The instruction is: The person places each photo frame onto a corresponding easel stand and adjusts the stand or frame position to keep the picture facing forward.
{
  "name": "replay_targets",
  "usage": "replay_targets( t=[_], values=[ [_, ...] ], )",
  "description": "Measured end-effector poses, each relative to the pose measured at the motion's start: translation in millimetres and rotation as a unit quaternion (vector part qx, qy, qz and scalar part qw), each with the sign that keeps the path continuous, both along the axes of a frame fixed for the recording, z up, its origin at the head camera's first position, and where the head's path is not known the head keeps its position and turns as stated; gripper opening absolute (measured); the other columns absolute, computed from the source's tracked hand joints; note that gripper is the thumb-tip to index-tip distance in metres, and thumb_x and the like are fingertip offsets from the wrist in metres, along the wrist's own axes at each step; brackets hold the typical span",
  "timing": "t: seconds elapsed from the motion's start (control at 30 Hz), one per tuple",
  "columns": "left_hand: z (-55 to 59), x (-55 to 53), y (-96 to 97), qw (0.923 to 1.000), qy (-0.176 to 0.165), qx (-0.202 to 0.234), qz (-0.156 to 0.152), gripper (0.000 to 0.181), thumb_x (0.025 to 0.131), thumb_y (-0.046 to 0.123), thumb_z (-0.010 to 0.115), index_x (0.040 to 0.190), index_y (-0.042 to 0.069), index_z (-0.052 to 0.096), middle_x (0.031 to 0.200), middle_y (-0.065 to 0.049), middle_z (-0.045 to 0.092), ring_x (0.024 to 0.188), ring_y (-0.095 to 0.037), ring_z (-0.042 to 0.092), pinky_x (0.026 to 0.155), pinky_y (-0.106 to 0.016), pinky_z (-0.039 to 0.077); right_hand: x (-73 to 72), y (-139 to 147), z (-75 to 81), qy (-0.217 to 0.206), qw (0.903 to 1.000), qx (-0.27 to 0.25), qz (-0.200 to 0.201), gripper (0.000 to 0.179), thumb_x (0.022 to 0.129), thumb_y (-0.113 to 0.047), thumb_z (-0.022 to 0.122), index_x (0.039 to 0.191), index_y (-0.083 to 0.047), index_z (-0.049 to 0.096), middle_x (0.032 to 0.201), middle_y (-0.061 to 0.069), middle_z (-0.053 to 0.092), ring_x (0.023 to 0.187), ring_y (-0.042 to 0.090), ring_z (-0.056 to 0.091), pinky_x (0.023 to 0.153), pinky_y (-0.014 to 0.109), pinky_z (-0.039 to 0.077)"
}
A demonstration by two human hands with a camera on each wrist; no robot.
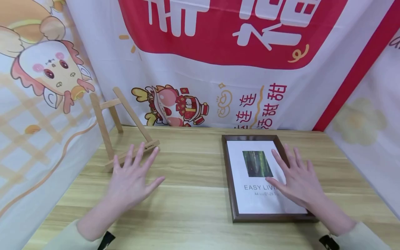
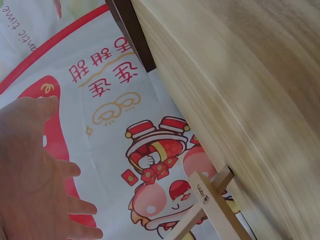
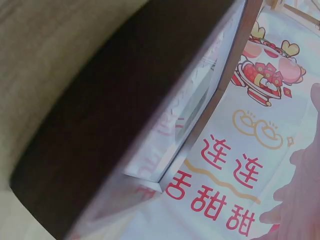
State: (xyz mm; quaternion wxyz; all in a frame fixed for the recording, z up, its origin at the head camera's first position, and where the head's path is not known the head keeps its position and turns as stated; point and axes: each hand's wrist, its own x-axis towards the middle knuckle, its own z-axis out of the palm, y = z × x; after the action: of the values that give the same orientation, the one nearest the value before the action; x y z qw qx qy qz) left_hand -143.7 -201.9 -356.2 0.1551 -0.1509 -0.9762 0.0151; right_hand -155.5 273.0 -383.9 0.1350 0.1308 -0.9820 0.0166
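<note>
My left hand [image 1: 130, 184] hovers with spread fingers just in front of a small wooden easel [image 1: 132, 119], its fingertips overlapping the easel's front ledge in the head view. The easel stands upright at the left. At the right, a dark brown picture frame [image 1: 229, 180] lies flat, with a white insert showing a green picture and the words "EASY LIVING". My right hand [image 1: 298, 182], fingers apart, is over the frame's right side and hides part of it. In the right wrist view the frame's dark edge [image 3: 100, 110] looms close. Neither hand holds anything.
Both things stand on a light wood-grain table [image 1: 187, 201]. A white cloth with red print [image 1: 218, 34] hangs behind the table's back edge, and patterned cloths [image 1: 40, 139] enclose the left and right sides. Pale sleeves with black straps [image 1: 106, 239] cover the wrists.
</note>
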Motion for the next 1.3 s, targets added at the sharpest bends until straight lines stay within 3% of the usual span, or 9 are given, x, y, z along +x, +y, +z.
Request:
replay_targets(
  t=[0.2, 0.6, 0.87, 0.97, 1.1, 1.3],
  values=[
    [0.2, -7.7, 12.4, 0.9999, -0.011, 0.004, -0.006, 0.086, 0.089, 0.076, 0.032, 0.157, 0.027, 0.016, 0.160, -0.017, 0.008, 0.143, -0.046, 0.004, 0.102, -0.077, -0.002, -5.9, 3.5, 4.8, 0.009, 0.9999, 0.006, 0.007, 0.093, 0.086, -0.068, 0.051, 0.158, -0.026, 0.008, 0.160, 0.019, 0.002, 0.140, 0.051, 0.011, 0.097, 0.080, 0.017],
    [0.4, -25.8, 51.2, 0.9988, -0.040, 0.000, -0.028, 0.089, 0.085, 0.081, 0.030, 0.157, 0.028, 0.017, 0.159, -0.017, 0.011, 0.143, -0.045, 0.009, 0.105, -0.071, -0.005, -18.9, 16.4, 14.3, 0.004, 0.9999, 0.001, 0.016, 0.096, 0.086, -0.065, 0.056, 0.158, -0.022, 0.010, 0.160, 0.021, 0.002, 0.141, 0.049, 0.006, 0.095, 0.081, 0.017],
    [-5.5, -40.2, 84.6, 0.9972, -0.059, -0.004, -0.046, 0.091, 0.084, 0.081, 0.034, 0.157, 0.029, 0.016, 0.159, -0.015, 0.012, 0.143, -0.043, 0.010, 0.106, -0.072, 0.000, -24.0, 25.5, 17.9, 0.002, 0.9998, -0.004, 0.018, 0.095, 0.087, -0.065, 0.054, 0.158, -0.022, 0.008, 0.161, 0.019, -0.001, 0.142, 0.046, 0.005, 0.095, 0.081, 0.019],
    [-8.4, -45.6, 96.9, 0.9963, -0.066, -0.002, -0.056, 0.093, 0.084, 0.083, 0.028, 0.157, 0.028, 0.014, 0.159, -0.015, 0.011, 0.143, -0.044, 0.009, 0.106, -0.073, 0.004, -25.5, 29.1, 18.1, -0.005, 0.9998, -0.009, 0.019, 0.095, 0.087, -0.064, 0.054, 0.158, -0.021, 0.006, 0.161, 0.019, -0.002, 0.143, 0.046, 0.004, 0.095, 0.080, 0.020],
    [-13.9, -51.7, 113.2, 0.9940, -0.080, 0.018, -0.072, 0.097, 0.082, 0.085, 0.021, 0.157, 0.025, 0.013, 0.159, -0.016, 0.010, 0.142, -0.044, 0.010, 0.105, -0.073, 0.008, -26.6, 34.8, 16.0, -0.017, 0.9995, -0.015, 0.020, 0.096, 0.086, -0.064, 0.055, 0.158, -0.020, 0.008, 0.160, 0.022, 0.002, 0.142, 0.046, 0.006, 0.096, 0.080, 0.020],
    [-26.2, -59.1, 135.4, 0.9879, -0.120, 0.050, -0.085, 0.098, 0.083, 0.084, 0.024, 0.158, 0.022, 0.009, 0.159, -0.013, 0.004, 0.144, -0.041, 0.004, 0.106, -0.072, 0.006, -28.2, 47.0, 8.9, -0.042, 0.9986, -0.024, 0.019, 0.096, 0.088, -0.062, 0.055, 0.158, -0.021, 0.003, 0.160, 0.021, 0.000, 0.142, 0.046, 0.007, 0.095, 0.079, 0.021]
  ],
)
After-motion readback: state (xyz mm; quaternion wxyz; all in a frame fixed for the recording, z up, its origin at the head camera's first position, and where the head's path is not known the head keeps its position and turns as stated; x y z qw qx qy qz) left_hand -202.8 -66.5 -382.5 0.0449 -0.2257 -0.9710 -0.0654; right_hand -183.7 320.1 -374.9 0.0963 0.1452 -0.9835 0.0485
